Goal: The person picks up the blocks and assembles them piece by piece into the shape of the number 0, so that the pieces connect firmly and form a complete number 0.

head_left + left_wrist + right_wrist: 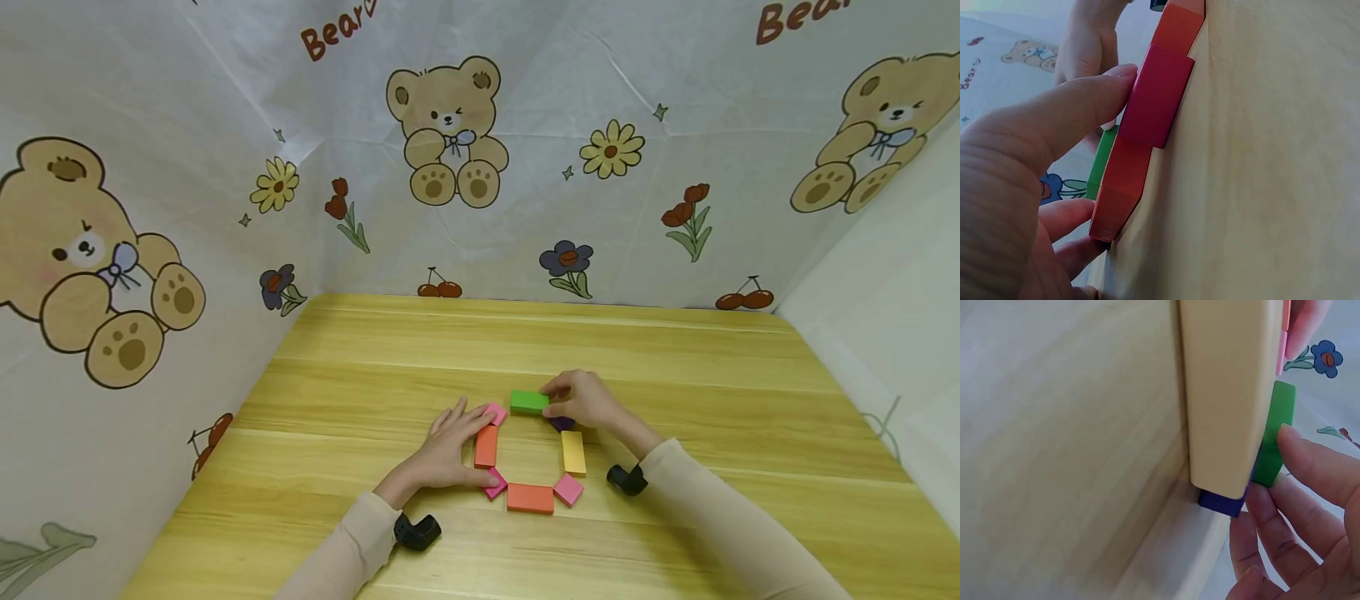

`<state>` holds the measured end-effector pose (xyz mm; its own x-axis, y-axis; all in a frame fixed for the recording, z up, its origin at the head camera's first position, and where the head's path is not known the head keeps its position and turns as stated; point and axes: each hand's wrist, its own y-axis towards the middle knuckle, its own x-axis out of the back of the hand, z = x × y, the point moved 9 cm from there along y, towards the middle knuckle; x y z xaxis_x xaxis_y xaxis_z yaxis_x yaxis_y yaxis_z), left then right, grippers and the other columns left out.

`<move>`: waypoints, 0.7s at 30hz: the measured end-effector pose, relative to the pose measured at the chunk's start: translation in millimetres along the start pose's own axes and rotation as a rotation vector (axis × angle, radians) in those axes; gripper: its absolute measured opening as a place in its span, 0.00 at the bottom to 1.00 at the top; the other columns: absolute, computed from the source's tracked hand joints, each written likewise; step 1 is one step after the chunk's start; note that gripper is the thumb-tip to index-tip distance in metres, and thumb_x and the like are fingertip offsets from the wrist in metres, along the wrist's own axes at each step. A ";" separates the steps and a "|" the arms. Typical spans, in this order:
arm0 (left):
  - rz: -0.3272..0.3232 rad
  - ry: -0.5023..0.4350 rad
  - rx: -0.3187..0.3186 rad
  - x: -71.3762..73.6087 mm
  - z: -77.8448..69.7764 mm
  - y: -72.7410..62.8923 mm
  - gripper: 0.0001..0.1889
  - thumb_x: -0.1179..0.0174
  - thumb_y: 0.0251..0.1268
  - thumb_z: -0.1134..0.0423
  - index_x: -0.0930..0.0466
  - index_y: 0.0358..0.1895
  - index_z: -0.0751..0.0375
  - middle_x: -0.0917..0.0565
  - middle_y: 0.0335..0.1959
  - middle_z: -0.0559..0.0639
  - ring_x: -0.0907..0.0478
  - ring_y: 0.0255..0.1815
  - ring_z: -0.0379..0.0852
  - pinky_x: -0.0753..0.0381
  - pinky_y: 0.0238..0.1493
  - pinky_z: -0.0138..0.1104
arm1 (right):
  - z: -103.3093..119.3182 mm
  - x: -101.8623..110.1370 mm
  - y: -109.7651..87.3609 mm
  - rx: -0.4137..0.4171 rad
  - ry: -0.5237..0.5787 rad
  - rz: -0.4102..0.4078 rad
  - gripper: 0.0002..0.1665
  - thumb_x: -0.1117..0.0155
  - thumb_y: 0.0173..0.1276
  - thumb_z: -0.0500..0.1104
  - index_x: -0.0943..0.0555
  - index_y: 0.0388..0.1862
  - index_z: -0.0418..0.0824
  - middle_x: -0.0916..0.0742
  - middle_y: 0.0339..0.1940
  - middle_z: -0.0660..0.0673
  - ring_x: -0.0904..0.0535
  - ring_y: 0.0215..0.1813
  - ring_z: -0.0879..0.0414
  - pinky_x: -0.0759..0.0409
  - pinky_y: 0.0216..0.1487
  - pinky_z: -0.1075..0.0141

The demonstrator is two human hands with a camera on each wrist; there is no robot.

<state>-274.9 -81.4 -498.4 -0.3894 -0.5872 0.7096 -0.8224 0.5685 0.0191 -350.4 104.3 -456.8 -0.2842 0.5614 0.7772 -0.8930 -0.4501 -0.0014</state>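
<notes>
Wooden blocks form a ring on the table. In the head view my right hand (590, 400) pinches the right end of a green block (528, 402) between thumb and fingers, at the ring's far side. A dark purple block (562, 423) lies just under that hand, partly hidden. My left hand (447, 450) is spread along the ring's left side. Its thumb touches a magenta block (1159, 94), and its forefinger reaches a pink block (496, 413). Between these two lies an orange-red block (485, 447), framed by the thumb and fingers.
A second orange-red block (530, 498) forms the near side of the ring. Beside it sits another pink block (568, 490), then a yellow block (573, 453) on the right. A white cloth (525, 250) printed with bears hangs behind the wooden table (675, 350).
</notes>
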 end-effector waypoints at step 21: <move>0.003 -0.004 0.009 0.2 -0.8 -0.8 0.51 0.28 0.50 0.43 0.44 0.77 0.52 0.45 0.79 0.49 0.68 0.81 0.58 0.68 0.75 0.59 | -3.0 -9.7 0.9 0.026 -0.040 0.002 0.18 0.25 0.57 0.40 0.13 0.46 0.36 0.12 0.37 0.45 0.19 0.37 0.56 0.21 0.39 0.63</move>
<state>-274.0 -81.5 -497.7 -0.3938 -0.5875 0.7069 -0.8250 0.5651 0.0101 -349.4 100.5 -466.3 -0.2711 0.5324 0.8019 -0.8829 -0.4694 0.0132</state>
